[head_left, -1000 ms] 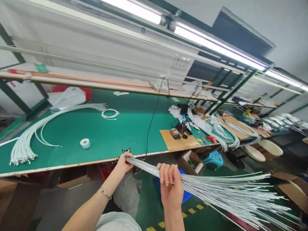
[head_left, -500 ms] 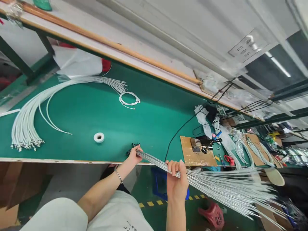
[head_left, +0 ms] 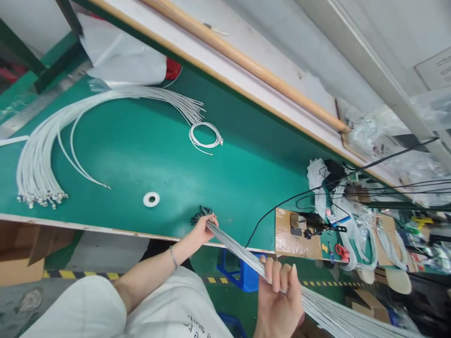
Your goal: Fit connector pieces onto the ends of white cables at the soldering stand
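Observation:
A long bundle of grey-white cables [head_left: 238,252] runs between my two hands and on past the lower right of the view. My left hand [head_left: 205,227] is closed around the bundle close to its dark-tipped ends [head_left: 201,213], which are at the table's front edge. Farther along, my right hand [head_left: 281,291] has its fingers wrapped over the same bundle, beyond the table edge. A white tape roll [head_left: 151,199] lies flat on the green table [head_left: 169,173], left of my left hand.
Another curved bundle of white cables [head_left: 38,159] lies at the table's left, with a small cable coil [head_left: 205,134] at its far end. To the right are cardboard [head_left: 283,234], a black tool [head_left: 312,223] and red scissors [head_left: 341,252]. A blue crate [head_left: 248,277] stands below the table.
My right hand has slid along the bundle, away from my left hand, toward the lower right. My left hand keeps its grip near the dark ends. The camera view has shifted too.

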The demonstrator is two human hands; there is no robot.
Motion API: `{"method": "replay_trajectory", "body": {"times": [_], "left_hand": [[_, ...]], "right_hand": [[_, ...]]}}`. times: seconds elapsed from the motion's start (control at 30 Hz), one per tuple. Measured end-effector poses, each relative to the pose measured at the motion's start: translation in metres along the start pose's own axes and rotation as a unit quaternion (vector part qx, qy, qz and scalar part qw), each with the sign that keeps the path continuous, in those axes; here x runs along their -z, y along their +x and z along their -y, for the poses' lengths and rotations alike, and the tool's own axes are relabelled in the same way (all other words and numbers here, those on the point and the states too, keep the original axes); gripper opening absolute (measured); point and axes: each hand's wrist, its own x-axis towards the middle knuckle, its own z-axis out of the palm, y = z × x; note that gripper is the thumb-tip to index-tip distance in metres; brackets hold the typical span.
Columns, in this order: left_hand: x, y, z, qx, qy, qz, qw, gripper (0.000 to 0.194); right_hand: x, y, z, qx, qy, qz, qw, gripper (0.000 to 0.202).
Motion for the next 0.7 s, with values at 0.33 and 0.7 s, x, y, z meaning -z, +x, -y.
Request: {"method": "replay_trajectory", "body": {"times": [0.33,0.7], "left_hand": [[-0.070,-0.040,-0.036,-0.097,0.013,0.162,0.982,0.020],[-0.106,-0.260,-0.045,-0.399,0.151,0.295,0.855,0.026]], "right_hand": [[0.046,0.034,-0.018,-0.058,0.043,0.084,0.994,0.040],[-0.012,0.025,-0.092,-0.443,0.086,0.387,0.804,0.063]]}}
